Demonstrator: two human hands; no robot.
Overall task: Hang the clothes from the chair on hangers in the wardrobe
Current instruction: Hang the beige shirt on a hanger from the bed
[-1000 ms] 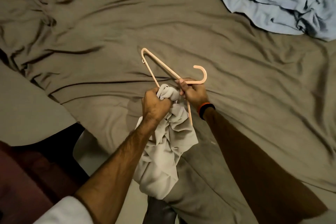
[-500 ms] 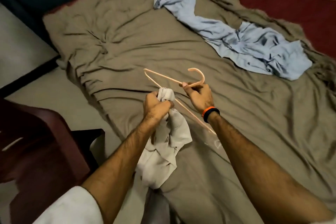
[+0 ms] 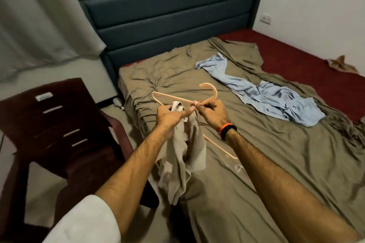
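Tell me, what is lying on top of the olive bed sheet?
A crumpled light blue garment lies on the olive sheet. What the sheet covers cannot be seen; bare red mattress shows beside it.

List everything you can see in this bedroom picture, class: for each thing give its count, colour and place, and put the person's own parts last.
hanger: one, peach, held above the bed's near left part
grey garment: one, pale grey, bunched and hanging from the left hand
blue garment: one, light blue, crumpled on the bed sheet
bed sheet: one, olive brown, wrinkled over the bed
mattress: one, dark red, bare at the far right
headboard: one, dark blue, behind the bed
chair: one, dark maroon, left of the bed
curtain: one, pale grey, upper left
wall socket: one, white, right wall
wristband: one, orange and black, right wrist
left hand: one, fingers gripping the grey garment
right hand: one, fingers pinching the hanger's neck
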